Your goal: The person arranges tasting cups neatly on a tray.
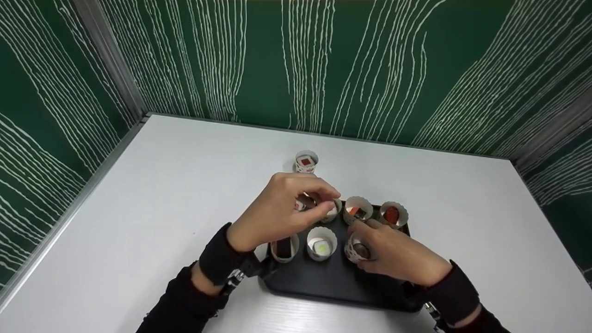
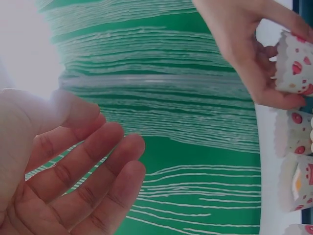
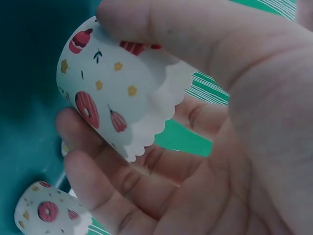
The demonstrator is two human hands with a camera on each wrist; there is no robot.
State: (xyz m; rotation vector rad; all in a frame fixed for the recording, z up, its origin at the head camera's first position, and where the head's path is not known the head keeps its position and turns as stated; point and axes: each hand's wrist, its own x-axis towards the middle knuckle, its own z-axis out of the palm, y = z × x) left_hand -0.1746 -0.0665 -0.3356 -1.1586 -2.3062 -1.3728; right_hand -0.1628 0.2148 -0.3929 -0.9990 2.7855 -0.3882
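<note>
My right hand (image 1: 397,254) grips a white paper baking cup (image 3: 102,78) printed with cakes and doughnuts, thumb on one side and fingers on the other. In the head view this cup (image 1: 350,252) is at the black tray (image 1: 319,284) and has something dark and round inside. My left hand (image 1: 277,210) hovers over the tray's back left, its fingers loosely bent with a gap to the thumb. Nothing lies in that hand (image 2: 73,186) in the left wrist view. Behind it, one cup (image 1: 334,215) is partly hidden.
On the tray stand a cup (image 1: 282,260) with a dark block, a cup (image 1: 321,257) with a white and yellow piece, and cups with orange (image 1: 358,201) and red (image 1: 403,213) contents. Beyond the tray, another cup (image 1: 305,169) stands on the white table (image 1: 222,152). Green walls enclose the table.
</note>
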